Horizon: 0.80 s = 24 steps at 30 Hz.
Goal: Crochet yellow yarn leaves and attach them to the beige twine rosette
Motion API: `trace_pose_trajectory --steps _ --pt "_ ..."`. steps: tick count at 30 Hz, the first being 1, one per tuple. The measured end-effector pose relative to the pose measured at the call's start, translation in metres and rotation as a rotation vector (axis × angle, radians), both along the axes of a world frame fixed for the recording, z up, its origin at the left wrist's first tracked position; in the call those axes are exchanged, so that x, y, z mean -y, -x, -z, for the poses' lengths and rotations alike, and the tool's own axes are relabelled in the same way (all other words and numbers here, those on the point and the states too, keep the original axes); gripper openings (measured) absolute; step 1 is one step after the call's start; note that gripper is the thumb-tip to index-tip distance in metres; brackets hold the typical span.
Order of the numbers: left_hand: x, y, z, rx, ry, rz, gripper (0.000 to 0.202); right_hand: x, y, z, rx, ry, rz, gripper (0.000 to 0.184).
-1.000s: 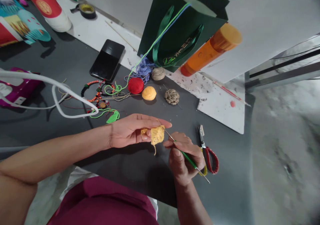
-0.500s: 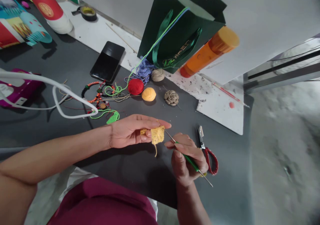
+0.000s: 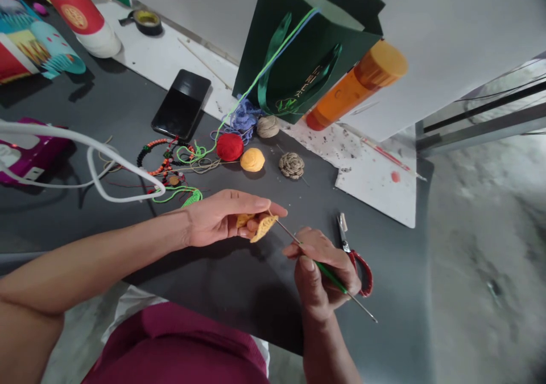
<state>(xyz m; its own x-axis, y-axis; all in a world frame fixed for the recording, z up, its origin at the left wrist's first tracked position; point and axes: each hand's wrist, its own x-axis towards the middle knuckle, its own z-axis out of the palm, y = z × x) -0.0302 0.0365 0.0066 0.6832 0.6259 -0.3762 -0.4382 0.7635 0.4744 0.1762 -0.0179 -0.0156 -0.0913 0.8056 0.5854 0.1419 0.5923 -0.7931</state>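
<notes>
Between its thumb and fingers, my left hand (image 3: 226,216) pinches a small yellow crochet piece (image 3: 264,228), which is folded and seen nearly edge-on. My right hand (image 3: 326,270) grips a crochet hook (image 3: 333,276) with a green handle and metal shafts at both ends. The hook's left tip meets the upper edge of the yellow piece near my left fingertips; whether it has caught a loop is too small to tell. Beyond my hands lie a yellow yarn ball (image 3: 252,160) and a red yarn ball (image 3: 229,147). Red-handled scissors (image 3: 360,270) lie just right of my right hand.
A dark green paper bag (image 3: 294,54) and an orange bottle (image 3: 356,85) stand at the back. Left of them are a black phone (image 3: 181,104), beaded strings (image 3: 157,156) and a white cable (image 3: 123,170). A beige crochet rosette (image 3: 292,165) lies beyond my right hand.
The yellow piece has turned from facing me to nearly edge-on, and its hanging tail no longer shows. My right hand has shifted slightly right with the hook.
</notes>
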Motion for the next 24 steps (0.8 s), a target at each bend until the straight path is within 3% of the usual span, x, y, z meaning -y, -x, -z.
trace_pose_trajectory --steps 8,15,24 --pt "0.0011 -0.0017 -0.0054 -0.098 -0.103 0.019 0.031 -0.0012 0.0009 -0.0012 -0.022 0.006 -0.023 0.018" --pt "0.0014 -0.0041 -0.0041 -0.223 -0.175 -0.050 0.020 -0.0011 0.0015 -0.0009 -0.012 0.017 -0.009 0.019" --pt "-0.0014 -0.0020 -0.0079 -0.245 -0.169 0.017 0.028 -0.0020 -0.0037 -0.0033 0.064 -0.019 -0.006 0.023"
